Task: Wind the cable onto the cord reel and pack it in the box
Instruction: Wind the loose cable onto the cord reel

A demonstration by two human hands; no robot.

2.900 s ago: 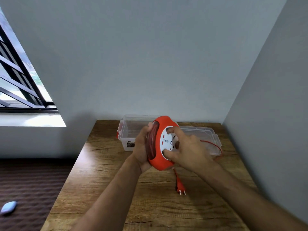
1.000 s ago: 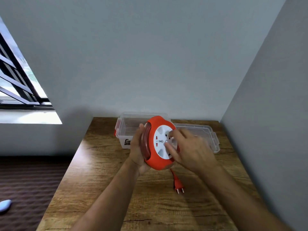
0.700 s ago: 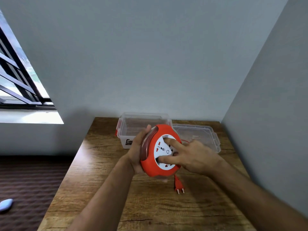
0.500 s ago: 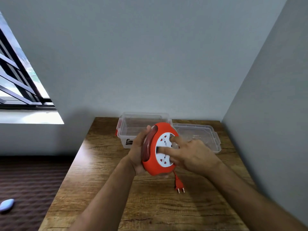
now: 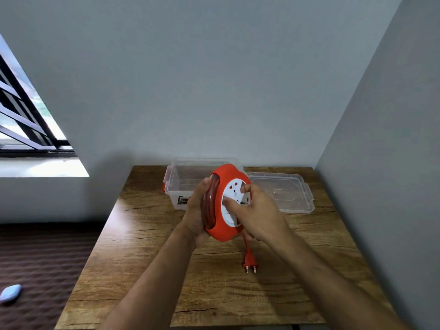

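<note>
An orange cord reel (image 5: pixel 220 231) with a white socket face is held upright above the wooden table (image 5: pixel 142 270). My left hand (image 5: pixel 196 210) grips its back and rim, fingers curled over the wound red cable (image 5: pixel 209 206). My right hand (image 5: pixel 257 213) grips the white centre disc with fingers and thumb. A short tail of cable hangs from the reel's bottom and ends in an orange plug (image 5: pixel 250 262) lying on the table. Behind the reel stands the clear plastic box (image 5: pixel 176 186), open. Its clear lid (image 5: pixel 285 196) lies flat to the right.
Walls close the table in at the back and the right. To the left the table edge drops to a dark brown ribbed surface with a small pale blue object (image 5: pixel 10 292) on it. A barred window (image 5: pixel 23 129) is at the far left.
The loose cable that lay by the lid is gone from the table; only a short tail and the plug are left out. My right hand has shifted round the white disc.
</note>
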